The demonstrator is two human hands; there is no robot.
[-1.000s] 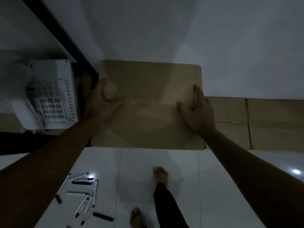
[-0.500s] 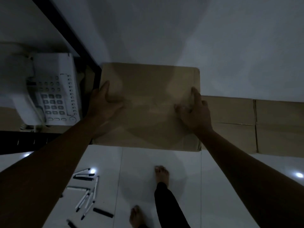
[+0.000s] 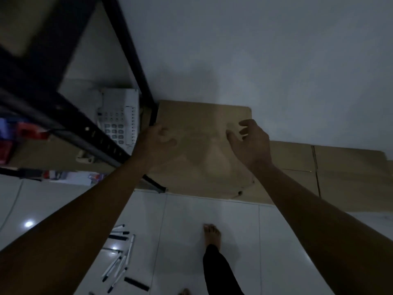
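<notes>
- The cardboard box (image 3: 204,133) stands on the floor at the far side, against the wall. Its long axis runs left to right, and its top lies directly under both my hands.
- My left hand (image 3: 156,141) is the nearer one. It lies on the box's left edge, just beside the black shelf post (image 3: 136,67). The blur keeps me from telling whether its fingers clasp the edge or only rest there.
- My right hand (image 3: 251,143) hangs over the right part of the top. Its fingers (image 3: 245,122) are spread loosely and hold nothing, and the box's right edge lies just to their right.
- To lift the box, I judge the right hand must go right and down to that edge.
- Half a second ago both hands pressed on the top, with the right at the right edge. Now the right has come off and moved inward.
</notes>
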